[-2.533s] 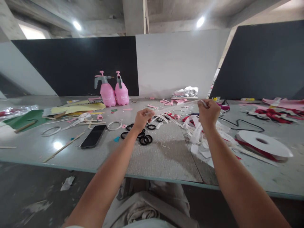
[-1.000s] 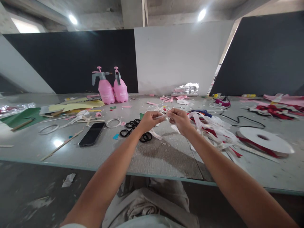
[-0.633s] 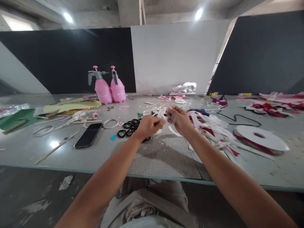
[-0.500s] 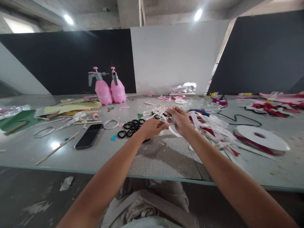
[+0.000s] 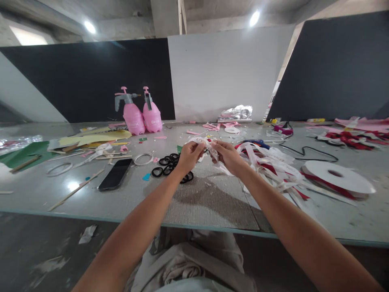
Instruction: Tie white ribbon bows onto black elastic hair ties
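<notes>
Between my hands is a gathered white ribbon (image 5: 214,154) with a bit of red showing in it. My left hand (image 5: 191,155) pinches it from the left, thumb and fingers pressed together. From the other side my right hand (image 5: 227,156) grips it, and a white tail hangs below those fingers. Several black hair ties (image 5: 165,165) lie in a pile just left of my left hand. Right of my right hand spreads a heap of loose white and red ribbons (image 5: 273,166). Fingers hide part of the held piece.
On the left lie a black phone (image 5: 116,174), a thin stick (image 5: 75,190) and a white ring (image 5: 143,159). Two pink spray bottles (image 5: 133,119) stand behind. A large ribbon spool (image 5: 337,176) lies at right, near a black cord (image 5: 316,156). Blue-handled scissors (image 5: 257,143) rest beyond the ribbons.
My left hand has risen slightly and turned to pinch the ribbon's left side. The white ribbon is now bunched up between both hands, with red visible in it.
</notes>
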`<action>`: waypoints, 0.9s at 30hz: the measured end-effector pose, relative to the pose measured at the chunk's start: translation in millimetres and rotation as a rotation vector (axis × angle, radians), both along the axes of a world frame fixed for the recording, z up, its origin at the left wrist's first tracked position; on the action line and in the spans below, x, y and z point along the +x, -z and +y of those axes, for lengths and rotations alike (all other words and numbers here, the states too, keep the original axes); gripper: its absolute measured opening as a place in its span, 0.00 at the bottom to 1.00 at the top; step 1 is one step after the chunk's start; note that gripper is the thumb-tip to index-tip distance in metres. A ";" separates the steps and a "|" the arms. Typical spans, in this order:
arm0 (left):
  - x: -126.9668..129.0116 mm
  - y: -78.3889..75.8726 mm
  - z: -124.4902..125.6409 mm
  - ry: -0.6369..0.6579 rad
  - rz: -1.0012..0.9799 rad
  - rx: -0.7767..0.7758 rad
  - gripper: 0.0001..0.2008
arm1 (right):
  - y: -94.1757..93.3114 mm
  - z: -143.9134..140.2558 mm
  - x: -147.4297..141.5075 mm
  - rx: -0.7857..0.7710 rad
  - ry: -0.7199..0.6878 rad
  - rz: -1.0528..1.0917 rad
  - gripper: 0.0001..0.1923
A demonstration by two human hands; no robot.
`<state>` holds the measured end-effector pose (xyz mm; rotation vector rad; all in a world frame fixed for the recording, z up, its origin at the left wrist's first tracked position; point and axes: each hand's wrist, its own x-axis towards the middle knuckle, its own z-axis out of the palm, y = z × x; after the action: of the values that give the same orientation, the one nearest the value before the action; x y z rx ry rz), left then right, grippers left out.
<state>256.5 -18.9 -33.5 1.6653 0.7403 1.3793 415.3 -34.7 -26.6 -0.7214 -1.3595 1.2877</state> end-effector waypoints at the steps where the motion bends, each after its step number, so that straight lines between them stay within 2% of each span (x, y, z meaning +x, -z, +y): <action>1: 0.0 -0.3 -0.8 0.029 0.016 0.001 0.22 | -0.1 -0.4 -0.1 -0.002 -0.010 -0.028 0.19; 8: -0.1 -0.2 -2.2 0.214 0.152 0.003 0.28 | 2.1 -1.2 -1.6 0.044 -0.032 -0.076 0.18; 13: 1.3 -2.9 -4.1 0.411 -0.021 -0.205 0.22 | 4.7 0.0 -3.5 0.003 -0.052 0.033 0.17; 17: 1.0 -4.7 -6.8 0.500 -0.117 -0.304 0.21 | 4.3 -2.5 -5.9 -0.056 -0.077 0.159 0.15; 19: 1.2 -4.0 -7.6 0.500 -0.124 -0.312 0.22 | 4.1 -3.9 -6.7 -0.071 -0.095 0.177 0.15; 24: 6.0 0.8 -8.9 0.341 -0.113 -0.261 0.22 | 1.9 -4.9 -6.8 -0.033 -0.101 0.076 0.15; 27: 8.2 2.0 -9.1 0.271 -0.079 -0.217 0.20 | 0.6 -3.7 -7.4 -0.001 -0.010 -0.003 0.19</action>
<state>264.7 -28.0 -35.5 1.4714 0.5731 1.1253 407.9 -38.4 -27.2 -0.7183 -1.3669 1.2954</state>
